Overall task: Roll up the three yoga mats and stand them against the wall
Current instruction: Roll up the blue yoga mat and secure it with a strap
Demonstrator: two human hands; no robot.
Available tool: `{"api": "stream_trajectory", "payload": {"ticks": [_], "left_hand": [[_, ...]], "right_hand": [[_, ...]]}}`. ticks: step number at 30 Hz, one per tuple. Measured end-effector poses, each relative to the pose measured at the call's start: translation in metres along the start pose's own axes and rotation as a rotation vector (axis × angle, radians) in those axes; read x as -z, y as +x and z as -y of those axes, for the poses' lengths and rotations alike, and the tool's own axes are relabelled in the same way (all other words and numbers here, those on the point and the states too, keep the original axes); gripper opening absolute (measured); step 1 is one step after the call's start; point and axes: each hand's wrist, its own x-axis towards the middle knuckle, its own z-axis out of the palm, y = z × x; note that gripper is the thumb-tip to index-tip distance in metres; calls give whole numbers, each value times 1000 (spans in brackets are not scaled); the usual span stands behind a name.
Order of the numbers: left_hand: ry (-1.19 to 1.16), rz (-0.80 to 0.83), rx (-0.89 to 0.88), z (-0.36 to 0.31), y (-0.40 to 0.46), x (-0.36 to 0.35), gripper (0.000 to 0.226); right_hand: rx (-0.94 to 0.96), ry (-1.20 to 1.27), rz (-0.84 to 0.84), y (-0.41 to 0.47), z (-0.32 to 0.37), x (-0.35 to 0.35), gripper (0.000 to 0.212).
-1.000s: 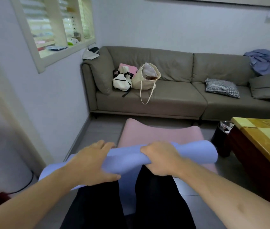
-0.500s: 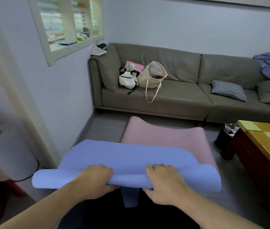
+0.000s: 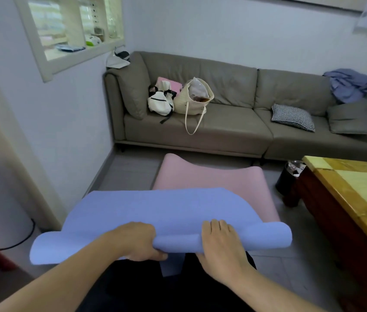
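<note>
**Blue mat's near end curled under both hands, rolling barely begun**

The landmark here is the grey sofa (image 3: pixel 223 122) along the far wall. On the floor in front of it lies the pink mat (image 3: pixel 211 176), flat, its far edge close to the sofa base. The blue mat (image 3: pixel 155 208) lies nearer the person, its far edge overlapping the pink mat's near end, so the two are stacked in part rather than side by side.

The near end of the blue mat is lifted and curled over into a loose first turn. The left hand (image 3: pixel 137 240) grips that curl, fingers wrapped over the top and thumb tucked beneath, clamped on the fold. The right hand (image 3: pixel 219 240) lies on it beside the left, fingers together and bent over the roll's crest; the thumb is hidden. Both hands sit near the mat's middle, probably so the turn starts even; the ends flare out loosely on either side, which suggests the roll could go crooked if it is not tightened.

Only two mats are visible; a third cannot be seen here. By my reading the task is at an early stage, with no mat seen standing at the wall yet.

To the sofa's right, nearer the person, stands a wooden table (image 3: pixel 353 194).
</note>
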Motion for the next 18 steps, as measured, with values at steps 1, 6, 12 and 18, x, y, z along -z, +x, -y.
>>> {"api": "stream_trajectory", "payload": {"ticks": [1, 6, 12, 18], "left_hand": [[29, -4, -1, -2, -1, -2, 53], [334, -395, -65, -10, -11, -26, 64], [313, -447, -18, -22, -12, -63, 38], [280, -370, 42, -21, -6, -57, 10]], "right_hand": [[2, -1, 50, -1, 1, -2, 43], [-40, -27, 222, 4, 4, 10, 14], [-49, -3, 324, 21, 0, 15, 25], [29, -41, 122, 6, 6, -1, 23]]}}
